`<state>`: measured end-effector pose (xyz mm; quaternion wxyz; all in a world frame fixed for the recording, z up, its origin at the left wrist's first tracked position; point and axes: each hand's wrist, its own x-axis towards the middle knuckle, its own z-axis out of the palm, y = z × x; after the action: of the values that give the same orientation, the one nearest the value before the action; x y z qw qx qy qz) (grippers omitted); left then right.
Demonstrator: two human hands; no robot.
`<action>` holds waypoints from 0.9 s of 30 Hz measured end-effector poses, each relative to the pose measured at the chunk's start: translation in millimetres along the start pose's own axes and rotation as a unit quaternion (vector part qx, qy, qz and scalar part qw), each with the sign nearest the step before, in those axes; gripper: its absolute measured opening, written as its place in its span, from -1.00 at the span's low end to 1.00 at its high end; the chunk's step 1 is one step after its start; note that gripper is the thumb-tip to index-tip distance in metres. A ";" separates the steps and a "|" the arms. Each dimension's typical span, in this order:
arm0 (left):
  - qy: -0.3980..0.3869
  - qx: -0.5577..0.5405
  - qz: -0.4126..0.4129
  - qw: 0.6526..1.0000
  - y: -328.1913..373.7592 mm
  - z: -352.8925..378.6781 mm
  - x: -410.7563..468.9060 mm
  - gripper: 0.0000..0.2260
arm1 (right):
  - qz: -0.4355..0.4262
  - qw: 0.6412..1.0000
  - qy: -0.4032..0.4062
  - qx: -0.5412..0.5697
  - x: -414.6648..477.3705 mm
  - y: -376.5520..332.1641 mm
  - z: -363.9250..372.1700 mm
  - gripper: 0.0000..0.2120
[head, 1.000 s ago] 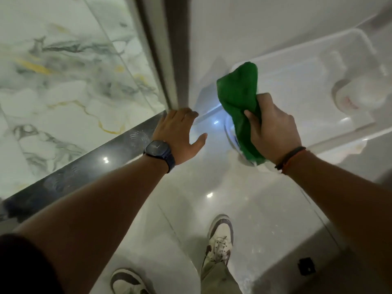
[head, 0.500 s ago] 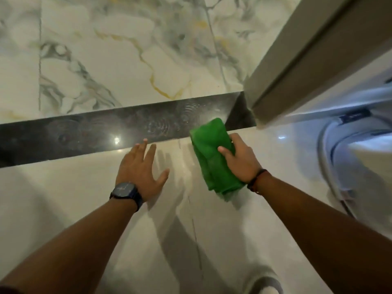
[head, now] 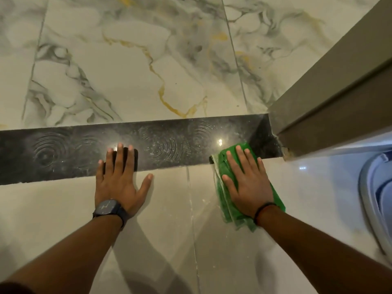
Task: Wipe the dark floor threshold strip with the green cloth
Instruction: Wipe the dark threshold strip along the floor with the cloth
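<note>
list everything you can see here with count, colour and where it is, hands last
strip: 1, black with dusty swirl marks, runs across the floor from the left edge to the door frame
cloth: 1, green, flat under the right hand, its far end on the strip's right part
marble tiles: several, white with grey and gold veins, beyond the strip
plain tiles: several, cream, glossy, nearer than the strip
door frame: 1, grey-brown, upper right
tub: 1, pale blue-white, right edge, partly out of view
watch: 1, black, left wrist
band: 1, black, right wrist
left hand: flat, fingers on the strip
right hand: flat on the cloth
</note>
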<state>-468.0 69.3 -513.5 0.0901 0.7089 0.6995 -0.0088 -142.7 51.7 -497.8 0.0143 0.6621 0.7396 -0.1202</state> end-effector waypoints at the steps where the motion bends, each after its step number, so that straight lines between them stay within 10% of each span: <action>1: -0.003 0.000 0.000 1.000 0.3 -0.8 0.2 -0.28 | 0.015 1.000 0.001 0.001 4.5 2.5 -1.8 -0.43; 10: -0.004 -0.002 0.008 1.000 -0.2 1.4 2.6 -0.27 | 0.169 0.984 0.061 0.000 89.8 1.6 -13.3 -0.42; 19: -0.015 0.006 0.001 1.000 -1.1 1.1 2.9 -0.28 | -0.069 0.997 0.014 -0.015 102.5 -65.3 0.1 -0.42; 27: -0.016 0.009 0.001 1.000 -0.7 1.0 2.7 -0.28 | -0.103 0.994 -0.002 -0.021 41.5 -8.4 -0.5 -0.42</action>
<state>-468.5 71.8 -515.0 0.0947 0.7105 0.6968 -0.0265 -155.9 91.4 -503.5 0.0177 0.5813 0.8065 -0.1069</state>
